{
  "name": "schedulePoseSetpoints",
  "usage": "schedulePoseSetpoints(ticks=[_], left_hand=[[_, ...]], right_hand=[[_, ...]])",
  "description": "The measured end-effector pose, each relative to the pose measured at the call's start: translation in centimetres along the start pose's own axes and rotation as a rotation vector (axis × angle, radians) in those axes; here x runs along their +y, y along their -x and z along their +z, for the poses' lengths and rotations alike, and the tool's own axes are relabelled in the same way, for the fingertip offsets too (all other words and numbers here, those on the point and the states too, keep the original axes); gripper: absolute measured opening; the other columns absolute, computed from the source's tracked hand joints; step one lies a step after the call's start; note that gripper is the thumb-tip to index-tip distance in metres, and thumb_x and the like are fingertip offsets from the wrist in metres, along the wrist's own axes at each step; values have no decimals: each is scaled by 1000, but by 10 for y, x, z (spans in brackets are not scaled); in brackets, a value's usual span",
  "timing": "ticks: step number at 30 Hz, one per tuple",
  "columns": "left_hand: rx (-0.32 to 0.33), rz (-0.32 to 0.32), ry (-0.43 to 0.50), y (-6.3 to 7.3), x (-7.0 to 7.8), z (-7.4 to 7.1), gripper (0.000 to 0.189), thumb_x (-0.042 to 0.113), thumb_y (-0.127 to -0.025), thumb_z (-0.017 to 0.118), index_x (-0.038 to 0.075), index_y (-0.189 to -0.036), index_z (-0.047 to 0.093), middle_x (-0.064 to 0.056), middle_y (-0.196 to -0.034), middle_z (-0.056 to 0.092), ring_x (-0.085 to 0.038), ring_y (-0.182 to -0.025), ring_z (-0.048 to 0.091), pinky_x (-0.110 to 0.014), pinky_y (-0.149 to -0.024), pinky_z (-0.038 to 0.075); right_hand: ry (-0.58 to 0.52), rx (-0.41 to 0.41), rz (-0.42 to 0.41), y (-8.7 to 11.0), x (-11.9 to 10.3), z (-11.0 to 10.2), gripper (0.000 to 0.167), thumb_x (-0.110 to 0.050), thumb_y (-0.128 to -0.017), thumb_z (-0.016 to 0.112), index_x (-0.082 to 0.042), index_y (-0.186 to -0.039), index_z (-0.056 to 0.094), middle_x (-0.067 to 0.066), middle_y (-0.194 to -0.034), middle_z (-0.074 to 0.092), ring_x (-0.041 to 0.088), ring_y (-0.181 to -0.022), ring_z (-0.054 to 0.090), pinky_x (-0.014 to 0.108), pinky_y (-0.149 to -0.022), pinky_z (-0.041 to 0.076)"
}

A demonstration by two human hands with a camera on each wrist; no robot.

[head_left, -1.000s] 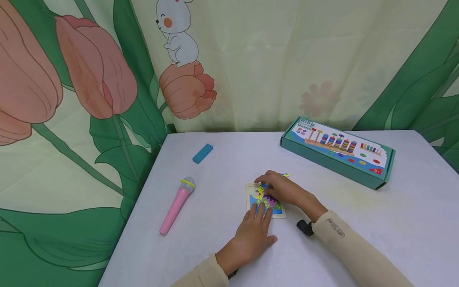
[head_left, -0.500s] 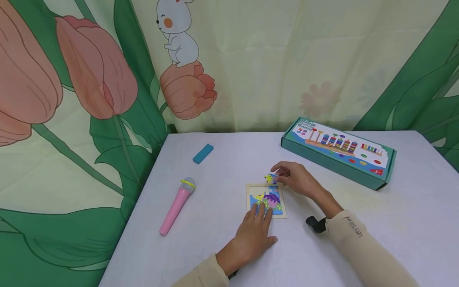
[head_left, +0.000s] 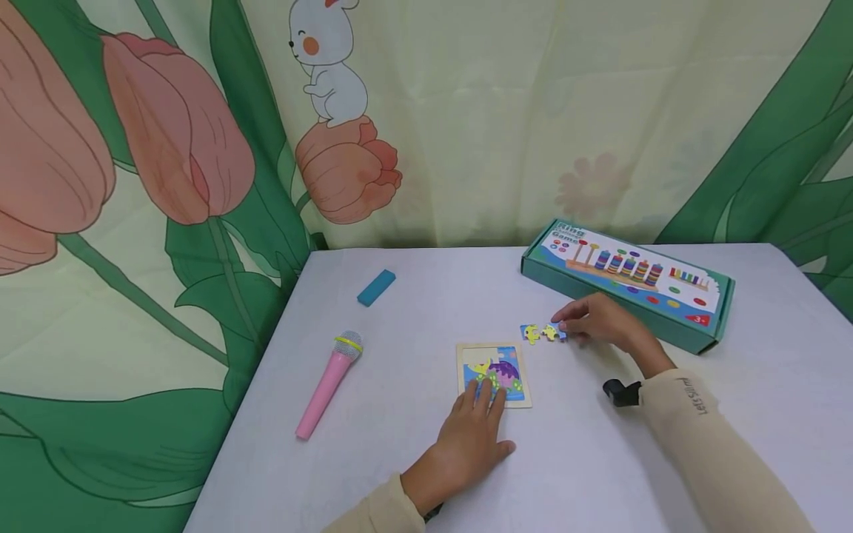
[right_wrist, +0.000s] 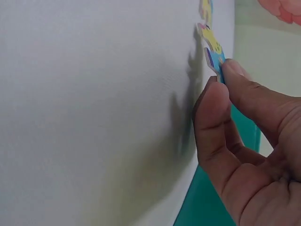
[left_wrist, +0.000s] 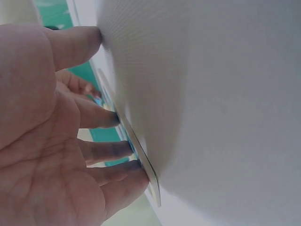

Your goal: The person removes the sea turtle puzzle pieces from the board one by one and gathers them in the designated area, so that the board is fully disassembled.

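A small jigsaw puzzle in a wooden frame (head_left: pixel 460 370) lies on the table, showing part of a purple and yellow dinosaur; its upper left is bare. My left hand (head_left: pixel 466 440) rests with straight fingers on the puzzle's lower edge, and the left wrist view shows its fingertips (left_wrist: pixel 123 149) against the board. To the upper right of the frame, my right hand (head_left: pixel 606 326) pinches a blue and yellow puzzle piece (right_wrist: pixel 214 47) between thumb and forefinger. Another puzzle piece (head_left: pixel 530 334) lies just left of the held one.
A green ring game box (head_left: pixel 626 285) stands at the back right, close behind my right hand. Left of the puzzle lie a pink toy microphone (head_left: pixel 329 385) and a blue block (head_left: pixel 376 287). A printed curtain (head_left: pixel 493 133) hangs behind the table (head_left: pixel 400 474).
My right hand has lifted a puzzle piece out of the frame and carried it right, beside the loose piece. The left hand stays on the puzzle.
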State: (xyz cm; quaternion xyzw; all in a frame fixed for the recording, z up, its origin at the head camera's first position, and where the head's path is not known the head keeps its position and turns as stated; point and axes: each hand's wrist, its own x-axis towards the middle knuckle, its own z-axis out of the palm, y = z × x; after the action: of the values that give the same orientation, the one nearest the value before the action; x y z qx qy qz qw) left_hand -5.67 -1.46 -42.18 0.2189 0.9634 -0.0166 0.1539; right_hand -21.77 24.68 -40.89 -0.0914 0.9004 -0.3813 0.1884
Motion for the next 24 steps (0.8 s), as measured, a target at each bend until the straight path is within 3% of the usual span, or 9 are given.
schedulePoseSetpoints(ticks=[6,13,19,24], left_hand=[[-17,-1,-10,-1,0,1,79,58,-101,54,17,-163,29,-8,-168,25,-29,-154,24,-37,-120,29],[-27,-8,-30,-1,1,1,80,60,-101,53,17,-163,28,-7,-168,23,-28,-154,23,-37,-120,29],[-26,-13,-12,-2,1,0,80,59,-100,55,17,-163,29,-7,-168,23,-28,-154,22,-37,-121,28],[-24,-22,3,-1,0,1,79,58,-100,56,17,-163,30,-7,-168,25,-29,-154,23,-37,-120,29]], right_hand=[[45,33,25,-4,-3,9,23,-5,-100,67,2,-120,74,21,-115,71,23,-80,60,32,-68,53],[158,116,-7,-6,-11,19,18,-1,-97,68,4,-112,76,22,-113,72,34,-99,62,41,-82,57],[188,164,-11,-7,-16,26,18,3,-96,68,6,-111,75,22,-108,68,38,-101,60,48,-88,56],[249,183,-62,-8,-19,37,20,6,-94,69,5,-112,75,21,-108,65,38,-102,59,53,-93,54]])
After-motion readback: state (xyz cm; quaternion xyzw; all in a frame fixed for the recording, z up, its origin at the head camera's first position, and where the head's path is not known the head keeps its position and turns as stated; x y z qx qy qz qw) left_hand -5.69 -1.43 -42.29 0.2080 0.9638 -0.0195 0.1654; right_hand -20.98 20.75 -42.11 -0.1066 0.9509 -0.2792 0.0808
